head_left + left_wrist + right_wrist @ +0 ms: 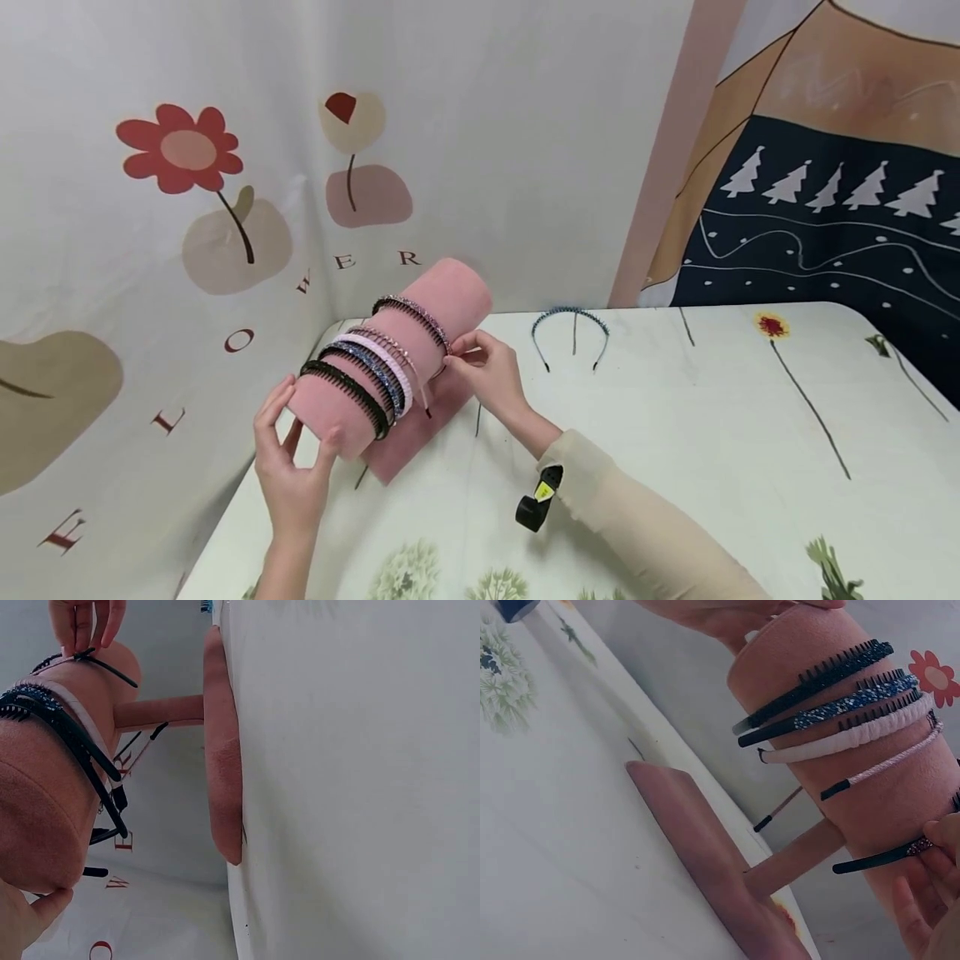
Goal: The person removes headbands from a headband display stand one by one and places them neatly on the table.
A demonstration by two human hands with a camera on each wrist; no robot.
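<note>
A pink padded headband stand (453, 292) has a horizontal roll on a post above a flat base (420, 433). My left hand (292, 475) grips the roll's near end, thumb and fingers on opposite sides of its edge. Toward the far end, my right hand (491, 379) pinches one tip of a dark glittery headband (412, 310) that lies over the roll; the right wrist view shows its toothed dark arm (874, 859). Between the hands, the roll carries a black headband (817, 686), a blue sequinned headband (847, 703), a white fabric headband (847, 740) and a thin pink headband (889, 765).
A blue beaded headband (570, 311) lies on the white table (660, 433) to the right, near its back edge. Behind the stand hangs a printed curtain (510, 150). A black strap device (536, 504) hangs at my right wrist.
</note>
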